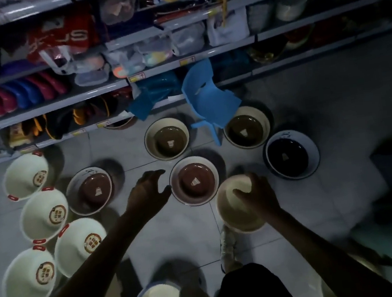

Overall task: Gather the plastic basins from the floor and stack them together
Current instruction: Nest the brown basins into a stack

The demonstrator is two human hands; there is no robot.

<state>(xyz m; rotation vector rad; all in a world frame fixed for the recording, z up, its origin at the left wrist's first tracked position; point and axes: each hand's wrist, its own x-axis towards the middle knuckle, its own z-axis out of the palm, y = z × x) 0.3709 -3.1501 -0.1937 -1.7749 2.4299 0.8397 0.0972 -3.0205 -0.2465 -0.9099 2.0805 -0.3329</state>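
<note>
1. Plastic basins [194, 180] lie spread singly over the floor [176, 233] below the shelves [59, 101]; no stack shows yet.
2. Right hand [258, 197], fingers clamped on a cream basin [235, 208] lifted off the floor.
3. Left hand [148, 189], fingers spread and empty, nears the brown basin's rim; almost everything remains.

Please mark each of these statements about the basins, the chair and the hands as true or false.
1. The right hand holds a cream basin. True.
2. The left hand grips a white basin. False: it is open, reaching toward the brown basin on the floor.
3. Four white basins with round labels lie at left. True.
4. The blue chair lies upside down inside a basin. False: it stands by the shelf, between two basins.
</note>
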